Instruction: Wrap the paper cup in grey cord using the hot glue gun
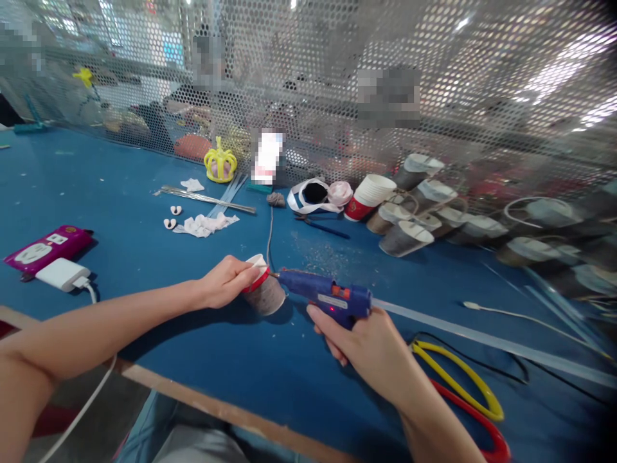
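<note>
My left hand (230, 281) grips a paper cup (266, 297) near its rim, thumb along the side. Grey-brown cord covers most of the cup, and a red band shows below the white rim. The cup is tilted, its mouth toward the upper left. In my right hand (359, 337) is a blue hot glue gun (318, 290) with a small red light lit. Its nozzle tip is at the cup's red band; whether it touches I cannot tell. A long clear glue stick (448, 328) runs out of its back. Grey yarn (270, 235) leads from the cup to a small ball (276, 199).
Several cord-wrapped cups (407, 238) stand and lie at the right, beside stacked paper cups (369, 197). Pliers (322, 226), white ribbon (301, 204) and a yellow crown (220, 164) lie near the mesh screen (308, 83). Yellow-and-red-handled scissors (463, 379) lie right, a power bank (62, 274) left.
</note>
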### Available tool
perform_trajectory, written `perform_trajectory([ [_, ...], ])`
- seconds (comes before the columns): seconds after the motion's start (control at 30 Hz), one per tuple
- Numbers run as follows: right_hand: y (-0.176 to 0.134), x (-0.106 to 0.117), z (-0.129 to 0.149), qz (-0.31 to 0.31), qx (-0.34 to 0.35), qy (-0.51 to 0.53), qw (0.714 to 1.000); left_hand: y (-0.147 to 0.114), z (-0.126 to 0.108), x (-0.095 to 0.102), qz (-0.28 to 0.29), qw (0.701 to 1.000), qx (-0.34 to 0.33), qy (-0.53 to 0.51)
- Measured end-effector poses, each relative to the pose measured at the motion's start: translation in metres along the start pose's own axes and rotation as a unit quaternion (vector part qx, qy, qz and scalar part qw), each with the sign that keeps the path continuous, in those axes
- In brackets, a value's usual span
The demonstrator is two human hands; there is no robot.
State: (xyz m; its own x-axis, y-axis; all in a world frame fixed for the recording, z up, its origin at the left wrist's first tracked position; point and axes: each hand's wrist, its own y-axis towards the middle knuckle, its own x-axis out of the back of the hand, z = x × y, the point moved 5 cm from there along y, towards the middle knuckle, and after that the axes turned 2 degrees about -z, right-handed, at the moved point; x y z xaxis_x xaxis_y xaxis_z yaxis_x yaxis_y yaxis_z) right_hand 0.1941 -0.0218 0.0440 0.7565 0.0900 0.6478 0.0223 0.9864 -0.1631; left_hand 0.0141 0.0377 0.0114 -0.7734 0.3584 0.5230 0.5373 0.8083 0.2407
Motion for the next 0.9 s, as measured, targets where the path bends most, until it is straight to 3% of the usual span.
perform_trajectory([
  [0.63,-0.007,0.002,0.008,-0.037,-0.004,0.003,0.999,0.001,-0.004,0.000,-0.015,0.999,0.035,-0.009],
  [0.9,-0.014,0.006,0.033,-0.040,0.084,-0.021,0.995,0.001,0.001,0.000,-0.025,0.997,0.076,-0.010],
])
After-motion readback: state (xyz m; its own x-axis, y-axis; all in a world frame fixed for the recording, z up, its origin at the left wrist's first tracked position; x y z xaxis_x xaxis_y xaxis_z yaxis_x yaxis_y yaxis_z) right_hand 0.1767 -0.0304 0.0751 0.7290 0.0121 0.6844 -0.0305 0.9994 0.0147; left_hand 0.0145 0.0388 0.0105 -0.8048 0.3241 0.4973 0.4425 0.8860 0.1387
